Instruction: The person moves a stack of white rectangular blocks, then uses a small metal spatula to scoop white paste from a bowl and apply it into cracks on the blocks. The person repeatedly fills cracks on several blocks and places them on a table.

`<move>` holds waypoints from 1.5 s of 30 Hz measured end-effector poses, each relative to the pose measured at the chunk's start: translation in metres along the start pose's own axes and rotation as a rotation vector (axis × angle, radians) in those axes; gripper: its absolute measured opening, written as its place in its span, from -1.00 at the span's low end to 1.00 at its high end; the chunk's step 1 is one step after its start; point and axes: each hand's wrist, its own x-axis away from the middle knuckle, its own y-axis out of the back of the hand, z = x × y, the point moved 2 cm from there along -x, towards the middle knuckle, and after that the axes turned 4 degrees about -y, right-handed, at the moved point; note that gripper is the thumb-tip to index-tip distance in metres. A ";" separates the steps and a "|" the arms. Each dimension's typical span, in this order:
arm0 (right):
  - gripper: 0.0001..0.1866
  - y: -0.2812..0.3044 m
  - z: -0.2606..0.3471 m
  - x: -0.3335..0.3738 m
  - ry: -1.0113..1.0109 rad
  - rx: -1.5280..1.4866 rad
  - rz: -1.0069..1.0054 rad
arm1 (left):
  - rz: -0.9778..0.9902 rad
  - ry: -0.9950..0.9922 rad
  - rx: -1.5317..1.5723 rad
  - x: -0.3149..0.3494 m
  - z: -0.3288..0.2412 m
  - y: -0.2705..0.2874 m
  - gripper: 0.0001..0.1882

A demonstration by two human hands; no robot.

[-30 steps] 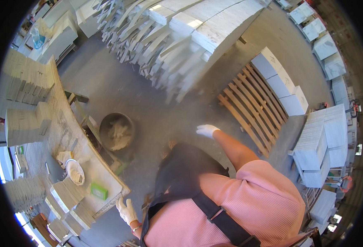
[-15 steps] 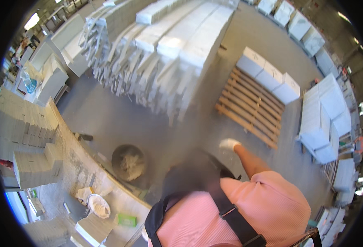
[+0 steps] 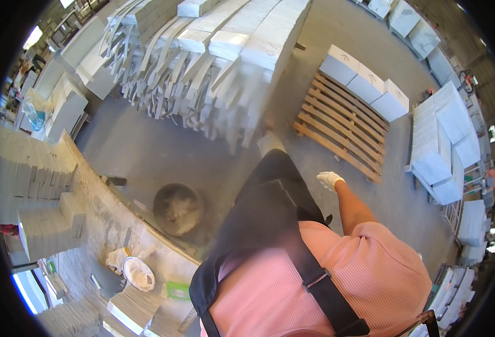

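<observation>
My right hand (image 3: 330,180), in a white glove, hangs out beside my dark apron (image 3: 267,196). Its fingers are loosely apart, and nothing shows in them. The nearest thing to it is a wooden pallet (image 3: 343,126) on the floor, well apart from the hand. Three white stone-like blocks (image 3: 365,84) line the pallet's far edge. My left hand is out of sight, with no part of it showing past my pink sleeve and apron.
A workbench (image 3: 107,208) on the left bears stacked pale slabs (image 3: 31,163), a white bowl (image 3: 138,273) and a green box (image 3: 178,290). Beside it on the floor is a dark bucket (image 3: 178,209). Ahead, long strips (image 3: 247,39) are piled high. More blocks (image 3: 438,146) stand right.
My right hand has swung slightly right and forward. My leg and foot have come into view ahead. The pallet and strip pile sit a little higher in the picture.
</observation>
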 end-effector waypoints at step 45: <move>-0.67 -0.053 0.014 -0.084 0.625 0.224 -0.143 | 0.064 0.074 -0.139 -0.007 -0.035 0.021 -0.53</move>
